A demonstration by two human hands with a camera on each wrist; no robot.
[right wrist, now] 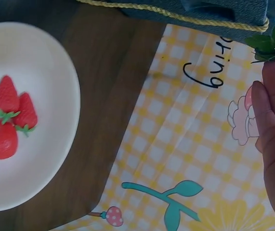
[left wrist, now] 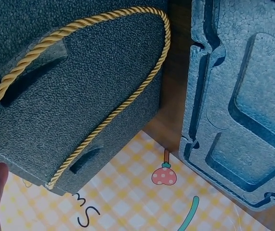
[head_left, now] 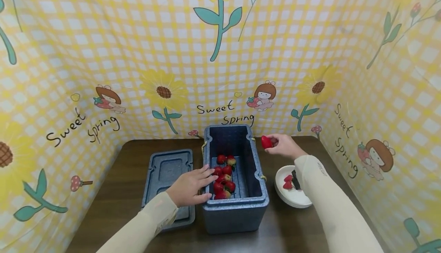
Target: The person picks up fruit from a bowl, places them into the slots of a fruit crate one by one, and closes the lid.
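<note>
I see the right hand pinching one red strawberry with green leaves between thumb and fingers, just outside the right rim of a tall, blue-grey foam box. The pinch is narrow, probably so that the fruit is held without being squeezed. The strawberry hangs above the dark brown wooden table, beside the far half of the box and not inside it.

I see the left hand resting on the box's left rim, its fingers extended over the edge and its thumb apart. It grips no fruit; I judge that it steadies the box. A matching blue-grey foam lid lies flat on the table to the left, partly under the left forearm, leaving the box's mouth uncovered.

Inside the box, a loose cluster of red strawberries, some with paler yellowish patches, lies on the floor, mostly along the left side. A twisted golden rope loops across the box's outer wall.

To the right of the box, within the right arm's reach, stands a round white bowl. In it I count two pointed red strawberries and one rounder red fruit, grouped together.
</note>
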